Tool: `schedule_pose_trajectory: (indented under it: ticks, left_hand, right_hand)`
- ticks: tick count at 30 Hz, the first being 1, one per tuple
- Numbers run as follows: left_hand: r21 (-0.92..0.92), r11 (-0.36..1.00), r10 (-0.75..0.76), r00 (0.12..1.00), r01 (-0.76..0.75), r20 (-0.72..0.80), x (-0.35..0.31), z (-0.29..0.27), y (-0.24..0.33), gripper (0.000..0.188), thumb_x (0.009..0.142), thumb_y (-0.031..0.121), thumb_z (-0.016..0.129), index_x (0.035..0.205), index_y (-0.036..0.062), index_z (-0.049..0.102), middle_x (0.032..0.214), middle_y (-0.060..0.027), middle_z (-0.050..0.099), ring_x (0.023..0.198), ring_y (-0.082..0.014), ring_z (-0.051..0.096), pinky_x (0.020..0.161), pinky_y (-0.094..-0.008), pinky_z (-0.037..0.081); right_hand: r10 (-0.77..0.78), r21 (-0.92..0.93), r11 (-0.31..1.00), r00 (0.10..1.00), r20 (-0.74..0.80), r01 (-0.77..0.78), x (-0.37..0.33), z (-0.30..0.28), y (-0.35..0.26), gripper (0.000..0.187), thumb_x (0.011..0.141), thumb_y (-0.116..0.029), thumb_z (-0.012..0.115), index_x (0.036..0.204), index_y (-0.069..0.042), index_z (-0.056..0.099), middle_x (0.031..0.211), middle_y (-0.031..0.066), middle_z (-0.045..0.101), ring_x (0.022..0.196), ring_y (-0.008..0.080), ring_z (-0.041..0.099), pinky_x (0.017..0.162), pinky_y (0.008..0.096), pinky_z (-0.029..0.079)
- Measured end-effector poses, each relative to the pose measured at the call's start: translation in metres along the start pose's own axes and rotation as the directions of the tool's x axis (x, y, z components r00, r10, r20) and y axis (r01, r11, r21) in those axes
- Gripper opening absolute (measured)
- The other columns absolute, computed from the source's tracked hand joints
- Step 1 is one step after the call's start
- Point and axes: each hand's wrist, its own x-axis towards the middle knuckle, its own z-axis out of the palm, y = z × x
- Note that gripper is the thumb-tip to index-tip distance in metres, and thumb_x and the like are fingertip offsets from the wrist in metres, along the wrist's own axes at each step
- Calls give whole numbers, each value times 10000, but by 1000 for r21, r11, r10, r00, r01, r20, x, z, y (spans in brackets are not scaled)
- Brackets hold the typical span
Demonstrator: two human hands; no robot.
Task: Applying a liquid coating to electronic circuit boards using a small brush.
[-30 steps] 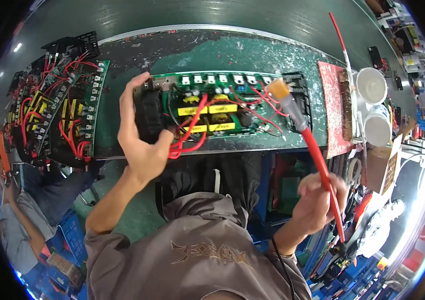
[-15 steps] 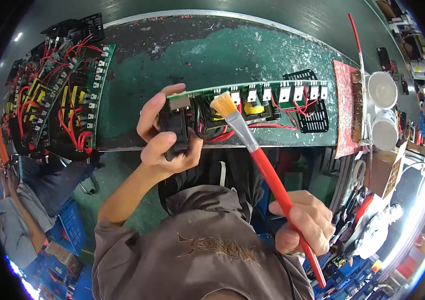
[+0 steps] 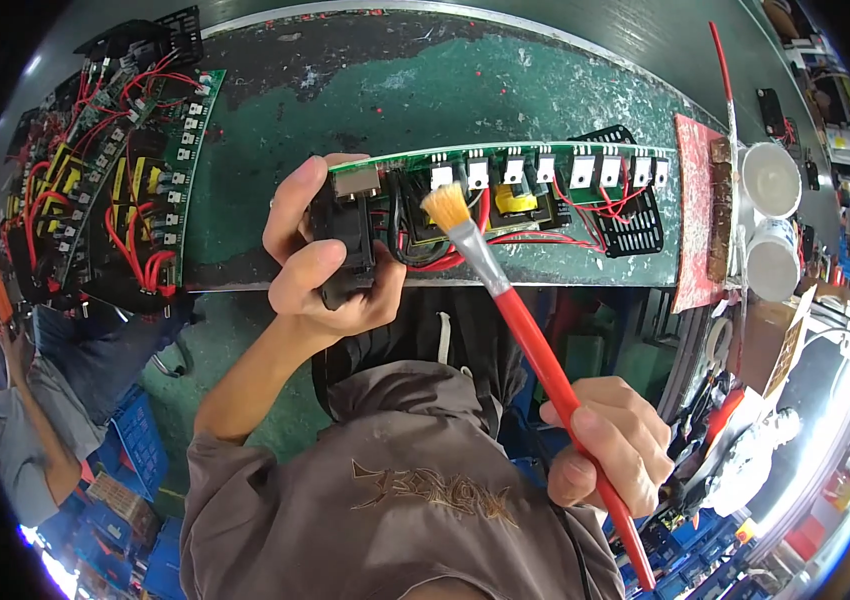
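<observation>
My left hand [image 3: 320, 275] is closed around the black end block of a circuit board assembly [image 3: 582, 173], raised at the bench's near edge. Along the board's strip runs a row of white-faced, metal-tabbed components. Red and black wires and a yellow-wrapped coil [image 3: 516, 199] lie below them. My right hand [image 3: 613, 445] grips the red handle of a paintbrush [image 3: 535, 345], which slants up and left. Its tan bristles are just below the leftmost white-faced component; whether they touch anything there, I cannot tell.
More wired circuit boards [image 3: 125, 190] are piled on the bench [image 3: 345, 110] at the left. To the right, a red board [image 3: 695, 220] lies beside two white cups [image 3: 772, 180], with a thin red stick [image 3: 721, 60] near them. Another person [image 3: 30, 430] sits at the far left.
The bristles sit slightly lower against the board, so the leftmost white-faced component now shows above them. Both hands keep their holds, and the whole view has shifted a little.
</observation>
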Motion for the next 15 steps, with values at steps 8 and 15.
schedule_pose_trajectory:
  ticks: [8,15]
  left_hand:
    - [27,999,-26,999,25,21,1,-1,4,808,640,-120,642,1309,187,308,1401,-282,288,1012,-436,575,728,-427,576]
    - [66,998,-19,1000,18,9,3,1,6,801,637,-133,620,1304,172,300,1398,-297,277,1028,-448,570,780,-448,579]
  right_hand:
    - [-68,-74,995,993,-101,60,-1,-3,9,275,921,-152,569,937,121,588,608,131,579,491,225,588,411,303,498]
    - [-85,-48,996,975,-203,77,-9,-11,8,256,900,-118,601,900,138,604,645,147,615,521,249,603,445,334,520]
